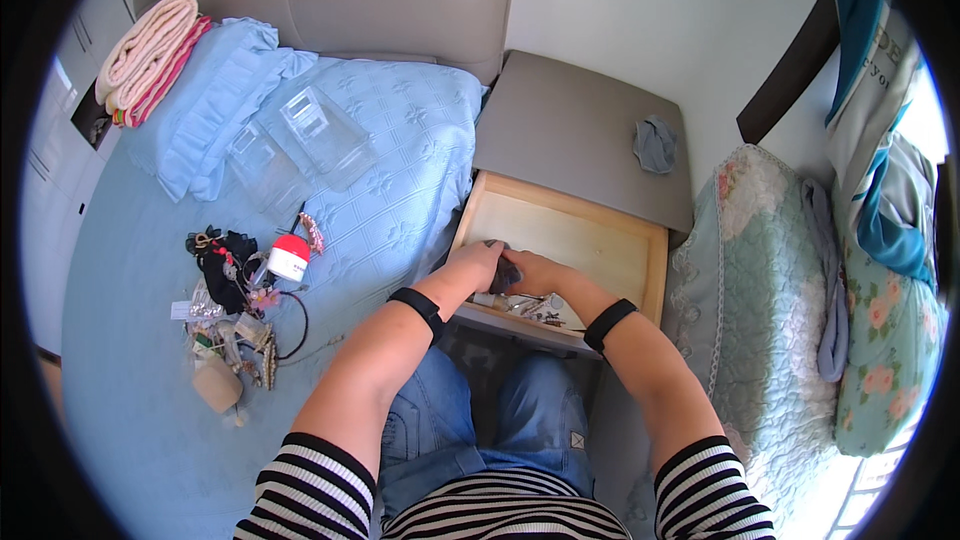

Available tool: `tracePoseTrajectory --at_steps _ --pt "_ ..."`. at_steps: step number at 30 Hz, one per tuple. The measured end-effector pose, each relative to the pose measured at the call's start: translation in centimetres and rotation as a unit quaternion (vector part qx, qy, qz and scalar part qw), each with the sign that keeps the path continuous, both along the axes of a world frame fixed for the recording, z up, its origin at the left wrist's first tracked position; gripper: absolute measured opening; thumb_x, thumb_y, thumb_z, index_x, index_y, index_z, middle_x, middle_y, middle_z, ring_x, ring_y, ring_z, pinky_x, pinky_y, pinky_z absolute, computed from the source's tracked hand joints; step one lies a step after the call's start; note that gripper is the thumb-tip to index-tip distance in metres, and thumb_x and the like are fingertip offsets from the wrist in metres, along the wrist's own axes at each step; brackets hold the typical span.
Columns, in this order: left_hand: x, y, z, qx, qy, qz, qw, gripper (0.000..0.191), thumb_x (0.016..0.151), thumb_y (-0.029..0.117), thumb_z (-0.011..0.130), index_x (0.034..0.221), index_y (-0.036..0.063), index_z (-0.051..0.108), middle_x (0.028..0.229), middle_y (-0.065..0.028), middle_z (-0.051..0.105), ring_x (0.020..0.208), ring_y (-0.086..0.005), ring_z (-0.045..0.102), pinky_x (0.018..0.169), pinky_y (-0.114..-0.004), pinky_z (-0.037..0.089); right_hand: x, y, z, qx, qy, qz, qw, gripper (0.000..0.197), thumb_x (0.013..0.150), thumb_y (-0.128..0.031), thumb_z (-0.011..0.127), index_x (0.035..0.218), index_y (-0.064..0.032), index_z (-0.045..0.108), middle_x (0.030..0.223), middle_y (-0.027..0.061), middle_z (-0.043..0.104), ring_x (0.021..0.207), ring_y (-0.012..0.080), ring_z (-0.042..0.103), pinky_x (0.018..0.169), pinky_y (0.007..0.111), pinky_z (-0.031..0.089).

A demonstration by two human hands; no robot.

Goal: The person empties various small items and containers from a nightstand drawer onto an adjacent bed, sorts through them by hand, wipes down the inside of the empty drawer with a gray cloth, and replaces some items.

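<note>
My left hand (477, 261) and my right hand (531, 271) meet over the front left of an open wooden drawer (656, 262). Between them they hold a dark grey item (504, 276), perhaps a bunched cloth; its exact kind cannot be told. Just below the hands, a small bottle or tube (491, 301) and some jewellery or hair accessories (544, 309) lie along the drawer's front. On the bed at the left is a pile with a black fabric piece (229, 277), a white jar with a red lid (289, 258), a dark hair band (304, 322) and a beige pouch-like item (217, 384).
Two clear plastic boxes (326, 138) lie on the blue bedspread (405, 119) near a ruffled pillow (214, 97) and folded blankets (150, 52). A grey cloth (655, 144) rests on the nightstand top (577, 119). Quilted covers (772, 300) and a curtain (900, 202) are at the right.
</note>
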State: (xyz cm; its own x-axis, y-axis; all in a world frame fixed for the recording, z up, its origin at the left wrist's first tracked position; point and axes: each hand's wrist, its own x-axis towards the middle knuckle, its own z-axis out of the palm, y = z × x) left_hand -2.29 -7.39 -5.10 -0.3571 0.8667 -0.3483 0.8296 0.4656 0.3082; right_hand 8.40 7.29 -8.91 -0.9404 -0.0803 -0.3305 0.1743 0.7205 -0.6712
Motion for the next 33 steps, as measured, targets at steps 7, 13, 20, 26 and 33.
tracePoseTrajectory --at_steps 7,13,20,26,33 --pt "-1.6 0.7 -0.3 0.095 -0.071 0.077 0.990 0.067 0.074 0.012 0.070 0.136 0.0076 0.045 0.109 -0.0216 0.065 0.104 -0.0372 0.062 0.086 -0.042 0.051 -0.7 0.9 0.0 -0.029 0.112 -0.120 0.986 0.051 0.072 -0.029 0.076 0.113 -0.0030 0.058 0.093 0.0177 0.064 0.088 0.0333 0.061 0.081 0.040 0.049" --pt "-2.8 2.5 -0.4 0.211 -0.186 0.092 0.955 0.082 0.074 0.039 0.077 0.139 0.0035 0.040 0.132 -0.0214 0.054 0.124 -0.0337 0.051 0.103 -0.038 0.043 3.1 7.7 -0.5 -0.036 0.117 -0.356 0.926 0.043 0.076 -0.024 0.069 0.113 -0.0045 0.059 0.094 0.0096 0.066 0.089 0.0208 0.063 0.072 0.033 0.052" --pt "-3.0 4.2 -5.6 0.043 -0.080 -0.029 0.995 0.073 0.078 0.034 0.074 0.137 0.0041 0.045 0.141 -0.0195 0.042 0.127 -0.0364 0.045 0.105 -0.039 0.041 6.3 10.3 0.7 -0.169 0.021 -0.557 0.813 0.046 0.078 -0.021 0.068 0.119 -0.0054 0.057 0.102 0.0076 0.066 0.089 0.0188 0.064 0.066 0.034 0.053" --pt "-0.6 6.4 -6.1 0.050 -0.094 -0.056 0.993 0.057 0.073 0.024 0.075 0.123 0.0059 0.056 0.127 -0.0201 0.051 0.114 -0.0356 0.054 0.098 -0.042 0.046 8.3 10.1 2.3 -0.201 -0.004 -0.456 0.867 0.046 0.080 -0.021 0.069 0.121 -0.0043 0.057 0.098 0.0065 0.065 0.090 0.0155 0.063 0.071 0.031 0.053" --pt "1.6 10.2 -1.1 0.319 -0.226 0.158 0.907 0.035 0.083 0.016 0.064 0.115 0.0029 0.057 0.109 -0.0182 0.065 0.094 -0.0300 0.065 0.084 -0.041 0.051 6.0 9.0 7.6 -0.503 0.151 -0.458 0.717 0.040 0.089 -0.014 0.065 0.126 -0.0052 0.053 0.112 0.0068 0.062 0.097 0.0164 0.062 0.089 0.034 0.051"
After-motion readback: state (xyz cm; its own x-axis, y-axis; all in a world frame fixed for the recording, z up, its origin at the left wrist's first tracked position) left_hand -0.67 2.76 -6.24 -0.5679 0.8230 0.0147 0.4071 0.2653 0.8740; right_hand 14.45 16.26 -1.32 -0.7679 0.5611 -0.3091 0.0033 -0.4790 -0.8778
